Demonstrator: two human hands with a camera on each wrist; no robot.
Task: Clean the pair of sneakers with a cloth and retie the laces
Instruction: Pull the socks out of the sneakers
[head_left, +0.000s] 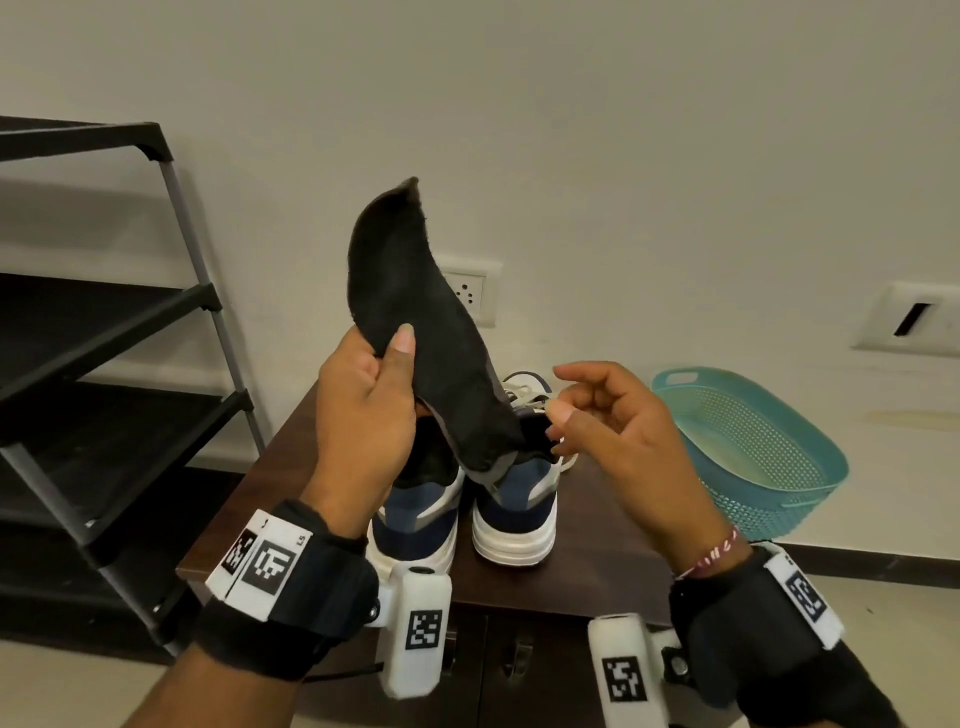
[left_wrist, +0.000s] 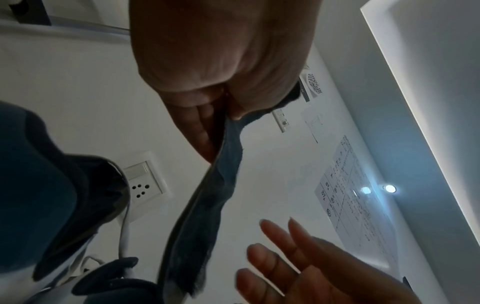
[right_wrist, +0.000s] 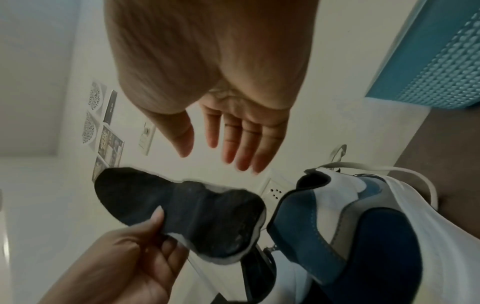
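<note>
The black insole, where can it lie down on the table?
Bare wood shows left of the left sneaker and right of the right sneaker, toward the teal basket. The table's middle is crowded with sneakers.

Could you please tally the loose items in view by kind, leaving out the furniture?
Sneakers: 2, left one and right one, standing on the dark cabinet top.
Insoles: 1, black, held up by the left hand.
Baskets: 1, teal, beside the cabinet.
Total: 4.
The right hand holds nothing.

white wall (head_left: 623, 156), black rack (head_left: 104, 332) (left), teal basket (head_left: 753, 441)
</note>
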